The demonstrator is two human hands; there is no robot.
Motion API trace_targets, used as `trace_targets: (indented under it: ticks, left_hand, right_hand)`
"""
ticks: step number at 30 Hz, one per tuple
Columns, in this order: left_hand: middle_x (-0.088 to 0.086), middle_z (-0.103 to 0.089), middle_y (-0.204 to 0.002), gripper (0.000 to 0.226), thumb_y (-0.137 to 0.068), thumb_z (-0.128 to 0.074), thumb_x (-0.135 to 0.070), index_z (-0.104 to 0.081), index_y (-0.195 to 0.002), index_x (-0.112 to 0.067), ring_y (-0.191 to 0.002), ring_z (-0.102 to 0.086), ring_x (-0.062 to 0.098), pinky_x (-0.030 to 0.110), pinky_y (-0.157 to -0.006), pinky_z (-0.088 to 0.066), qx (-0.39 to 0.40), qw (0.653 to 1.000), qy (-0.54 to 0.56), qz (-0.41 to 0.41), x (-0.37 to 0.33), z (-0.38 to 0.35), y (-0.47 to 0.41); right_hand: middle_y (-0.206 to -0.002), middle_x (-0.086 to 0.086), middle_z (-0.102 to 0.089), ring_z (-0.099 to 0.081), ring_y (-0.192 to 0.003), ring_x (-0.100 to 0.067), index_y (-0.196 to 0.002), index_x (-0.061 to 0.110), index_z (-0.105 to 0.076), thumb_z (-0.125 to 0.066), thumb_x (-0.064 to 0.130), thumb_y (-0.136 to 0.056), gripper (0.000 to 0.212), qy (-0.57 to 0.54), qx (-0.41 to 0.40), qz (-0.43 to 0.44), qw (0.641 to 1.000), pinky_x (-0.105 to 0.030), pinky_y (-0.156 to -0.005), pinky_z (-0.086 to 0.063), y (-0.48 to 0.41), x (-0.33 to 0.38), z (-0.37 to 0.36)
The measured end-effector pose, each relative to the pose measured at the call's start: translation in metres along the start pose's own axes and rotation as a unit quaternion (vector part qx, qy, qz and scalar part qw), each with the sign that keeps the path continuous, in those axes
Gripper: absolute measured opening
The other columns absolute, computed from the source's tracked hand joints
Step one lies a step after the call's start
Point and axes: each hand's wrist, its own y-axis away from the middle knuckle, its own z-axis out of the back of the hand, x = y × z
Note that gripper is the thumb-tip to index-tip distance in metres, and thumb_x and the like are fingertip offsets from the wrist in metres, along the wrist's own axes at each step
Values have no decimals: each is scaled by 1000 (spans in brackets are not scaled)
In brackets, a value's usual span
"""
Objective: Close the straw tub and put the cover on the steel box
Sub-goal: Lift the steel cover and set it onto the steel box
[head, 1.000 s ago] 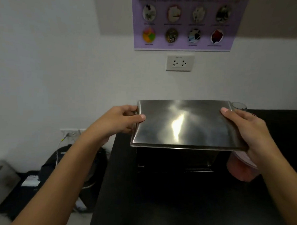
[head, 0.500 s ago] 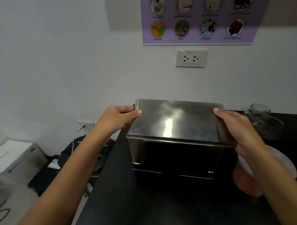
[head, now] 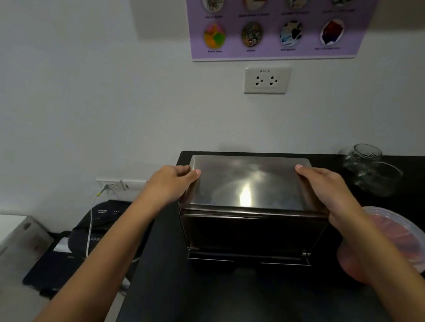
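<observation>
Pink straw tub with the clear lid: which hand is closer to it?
Right. The right hand grips the cover beside the tub; the left hand holds the far end.

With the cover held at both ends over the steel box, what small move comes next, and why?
Probably let go with both hands. The cover looks level and seated on the steel box, with the left hand and right hand gripping its ends, and the straw tub already looks lidded.
</observation>
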Motion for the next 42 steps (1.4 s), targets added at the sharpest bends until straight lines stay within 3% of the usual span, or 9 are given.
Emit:
trace_targets:
  ticks: [4,9,16,26,31,33,37,39,42]
  left_hand:
    - [22,-62,-118,43,-88,-51,-40,-62,-113,-7,-115,-53,36,42,-100,-42,14,1000,-23,-2,2,1,-2]
    - [11,-67,-79,31,-89,-50,-41,-66,-82,-15,-90,-61,28,29,-76,-40,18,999,-32,-7,0,2,0]
    - [13,-69,-104,41,-86,-53,-45,-63,-115,-18,-102,-60,26,24,-76,-37,-30,998,-59,-17,2,-1,2]
    - [9,-68,-112,45,-86,-52,-45,-61,-120,-17,-103,-58,24,24,-78,-36,-62,992,-102,-48,7,-5,-3]
    - [7,-66,-113,46,-86,-52,-46,-59,-122,-18,-87,-51,14,23,-75,-35,-58,993,-96,-46,7,-7,-4]
    - [6,-65,-116,45,-86,-52,-45,-60,-121,-18,-93,-54,17,22,-76,-34,-56,993,-93,-43,8,-7,-4]
    - [4,-62,-124,43,-87,-53,-44,-60,-121,-18,-115,-53,20,22,-80,-31,-55,994,-85,-31,9,-8,-6]
    - [4,-61,-126,44,-87,-52,-43,-59,-121,-17,-117,-51,21,23,-81,-30,-57,993,-94,-32,8,-10,-6]
    - [6,-64,-116,41,-89,-48,-42,-61,-118,-16,-109,-54,22,23,-79,-31,-53,990,-121,-39,8,-11,-7]
  right_hand:
    - [-91,-3,-56,-56,-85,-21,-120,14,-51,-54,45,-84,48,35,12,4,999,-34,-71,-45,-5,2,0]
    - [-91,-2,-55,-55,-88,-23,-123,14,-50,-50,47,-85,51,72,18,2,997,-32,-65,-42,-6,-3,1]
    - [-79,6,-48,-49,-72,-12,-126,13,-46,-44,47,-88,51,107,15,21,994,-26,-54,-34,-7,-7,-1]
    - [-94,-2,-52,-44,-70,-10,-129,11,-43,-43,46,-89,54,145,12,29,989,-23,-54,-31,-9,-4,-3]
    - [-108,-9,-51,-46,-88,-19,-130,10,-42,-42,46,-89,54,157,16,24,987,-29,-66,-36,-10,-3,-4]
    - [-109,-10,-52,-48,-91,-22,-129,10,-43,-42,46,-89,54,158,19,20,987,-32,-74,-37,-10,-2,-4]
    - [-104,-8,-52,-49,-89,-21,-128,9,-45,-42,46,-89,53,164,25,27,986,-29,-66,-36,-11,-3,-3]
    - [-105,-9,-53,-50,-89,-21,-127,9,-46,-42,45,-89,53,162,27,33,986,-29,-63,-36,-12,-4,-2]
    - [-113,-12,-55,-51,-93,-23,-126,9,-47,-42,45,-89,53,168,24,37,985,-31,-75,-38,-13,-4,-2]
